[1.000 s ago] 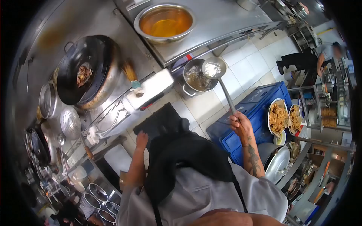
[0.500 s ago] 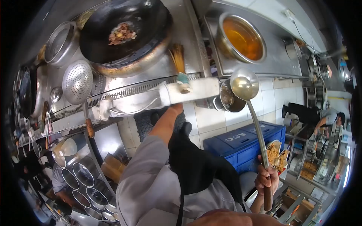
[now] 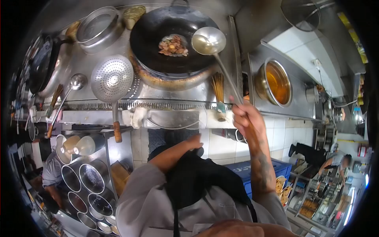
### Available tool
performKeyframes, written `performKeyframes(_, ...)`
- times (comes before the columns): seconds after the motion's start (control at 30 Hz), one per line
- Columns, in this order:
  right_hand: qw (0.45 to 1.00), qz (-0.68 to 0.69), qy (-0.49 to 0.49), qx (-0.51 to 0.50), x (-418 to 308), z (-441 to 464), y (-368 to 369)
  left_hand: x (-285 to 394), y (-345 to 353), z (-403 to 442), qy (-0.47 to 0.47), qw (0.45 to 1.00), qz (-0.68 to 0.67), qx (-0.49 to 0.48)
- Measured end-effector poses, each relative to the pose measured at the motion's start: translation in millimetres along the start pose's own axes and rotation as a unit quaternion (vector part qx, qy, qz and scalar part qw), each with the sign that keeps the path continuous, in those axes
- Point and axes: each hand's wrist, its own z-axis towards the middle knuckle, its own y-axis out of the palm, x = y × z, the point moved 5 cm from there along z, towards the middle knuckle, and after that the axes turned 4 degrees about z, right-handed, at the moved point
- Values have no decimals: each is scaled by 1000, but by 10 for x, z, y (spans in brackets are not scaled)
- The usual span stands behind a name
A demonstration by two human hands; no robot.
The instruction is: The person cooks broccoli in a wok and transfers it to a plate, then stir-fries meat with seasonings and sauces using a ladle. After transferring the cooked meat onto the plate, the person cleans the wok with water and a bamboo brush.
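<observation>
My right hand [image 3: 248, 120] is wrapped round the handle of a long ladle [image 3: 208, 41], whose bowl is over the right side of a black wok [image 3: 158, 29]. Something pale and shiny shows in the ladle's bowl. Browned pieces of food [image 3: 173, 45] lie in the middle of the wok. My left hand [image 3: 194, 141] hangs low near the stove's front edge, below the white rail [image 3: 173, 120]; its fingers are too unclear to read. A bamboo brush [image 3: 218, 91] stands between the wok and my right hand.
Left of the wok are a perforated skimmer [image 3: 112, 79], another ladle [image 3: 77, 81] and a strainer pot [image 3: 98, 29]. A steel bowl of orange liquid [image 3: 277, 83] stands to the right. Metal containers [image 3: 92, 177] fill the lower left. A blue crate [image 3: 276, 169] and a co-worker [image 3: 335, 164] are rightward.
The ladle has moved from above the pot at the stove's side to over the wok, held in my right hand. My view has turned toward the stove.
</observation>
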Motion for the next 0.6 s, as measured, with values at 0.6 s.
performKeyframes(0.6,602,-726,-331,20,-176,879,-1243,-1921,-776,-1390,-174,843,-110,497)
